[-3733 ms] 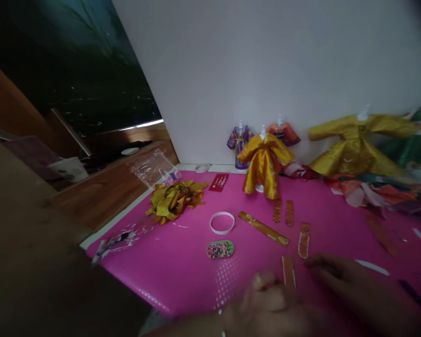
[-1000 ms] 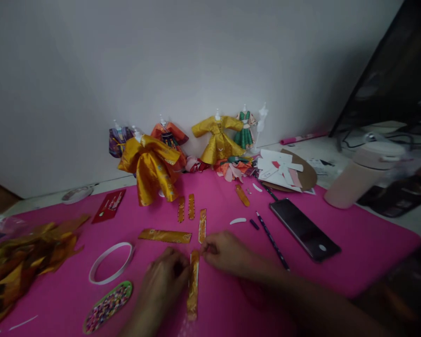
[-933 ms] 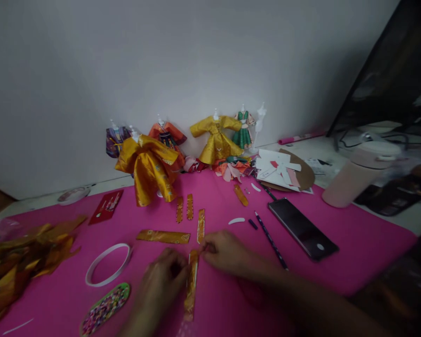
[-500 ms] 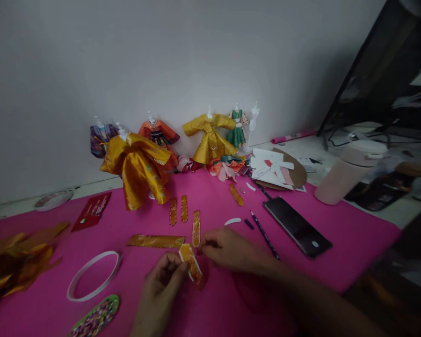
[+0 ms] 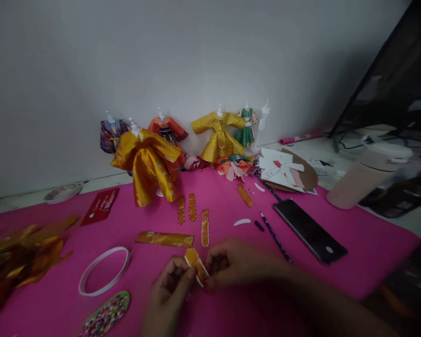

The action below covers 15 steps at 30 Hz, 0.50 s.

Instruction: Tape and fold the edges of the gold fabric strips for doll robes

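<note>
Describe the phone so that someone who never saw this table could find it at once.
Start from the pink mat that covers the table and go to its right part. There, beside a thin dark pencil, lies the phone, flat and slanted, with its dark screen up. It is the only black, glossy rectangle on the mat; the other small things near it are gold strips and white scraps.

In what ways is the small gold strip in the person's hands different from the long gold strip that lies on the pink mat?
The small gold strip is pinched between the left hand and the right hand, lifted and tilted; the long gold strip lies flat and untouched on the pink mat. The held strip looks shorter and shows a white edge; the long one does not. Both are shiny patterned gold.
</note>
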Motion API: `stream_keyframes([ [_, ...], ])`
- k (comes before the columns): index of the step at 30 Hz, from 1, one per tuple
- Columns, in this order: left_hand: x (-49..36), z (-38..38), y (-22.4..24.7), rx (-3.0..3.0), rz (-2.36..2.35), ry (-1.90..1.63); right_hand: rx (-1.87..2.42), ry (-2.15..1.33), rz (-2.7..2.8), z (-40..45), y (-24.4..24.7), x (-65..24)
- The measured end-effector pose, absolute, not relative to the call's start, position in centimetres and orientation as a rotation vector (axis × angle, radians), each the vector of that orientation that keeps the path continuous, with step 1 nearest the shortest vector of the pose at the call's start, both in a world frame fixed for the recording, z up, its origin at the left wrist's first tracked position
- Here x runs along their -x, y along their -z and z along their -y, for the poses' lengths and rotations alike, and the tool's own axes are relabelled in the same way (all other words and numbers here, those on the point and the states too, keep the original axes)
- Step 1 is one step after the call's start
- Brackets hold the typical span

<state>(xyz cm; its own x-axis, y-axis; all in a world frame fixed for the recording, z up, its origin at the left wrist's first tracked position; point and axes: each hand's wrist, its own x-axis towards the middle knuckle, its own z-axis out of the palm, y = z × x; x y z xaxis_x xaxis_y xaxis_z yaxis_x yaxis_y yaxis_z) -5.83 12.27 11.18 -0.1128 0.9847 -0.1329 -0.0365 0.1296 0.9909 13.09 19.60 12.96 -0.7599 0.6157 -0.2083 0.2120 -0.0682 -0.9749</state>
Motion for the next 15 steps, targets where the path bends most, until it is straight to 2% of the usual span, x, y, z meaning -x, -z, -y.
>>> stream_keyframes([
  [15, 5.35, -12.16, -10.49, -1.077, -1.152, -1.247, 0.949, -1.872, 1.843, -18.81, -13.28, -12.38],
])
